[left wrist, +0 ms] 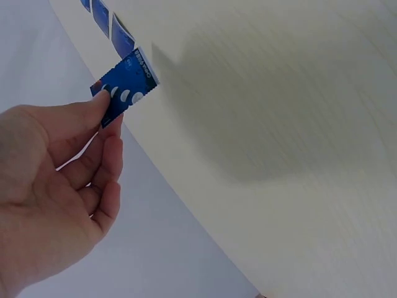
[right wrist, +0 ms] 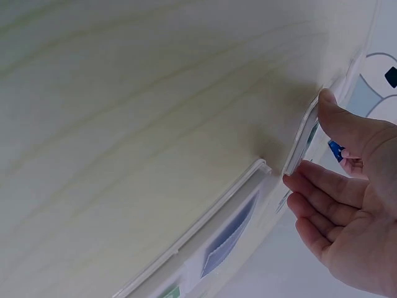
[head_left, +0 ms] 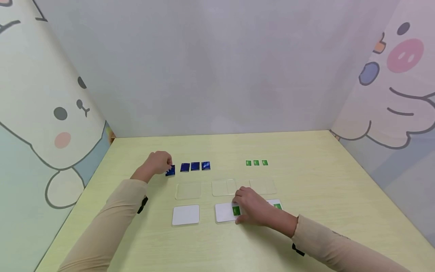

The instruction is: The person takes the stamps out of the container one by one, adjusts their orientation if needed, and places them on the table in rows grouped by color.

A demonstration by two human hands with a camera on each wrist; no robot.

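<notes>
My left hand (head_left: 157, 162) pinches a small blue packet (left wrist: 133, 74) between thumb and fingertips. The packet has serrated edges and pale round marks; it hangs above the table in the left wrist view. My right hand (head_left: 255, 209) grips a flat clear plastic case (head_left: 217, 221) by opposite edges, thumb on the near one. In that case lie a white card (head_left: 224, 212) and a green square (head_left: 236, 210). Just right of it, partly behind the hand, a similar case holds a green square (head_left: 277, 206) and, in the right wrist view, a blue packet (right wrist: 232, 236).
Three blue packets (head_left: 195, 166) lie in a row at the back left. Three green squares (head_left: 256, 163) lie at the back right. Clear lids (head_left: 188, 190) form a middle row. A case with a white card (head_left: 185, 215) stands front left. Walls surround the table.
</notes>
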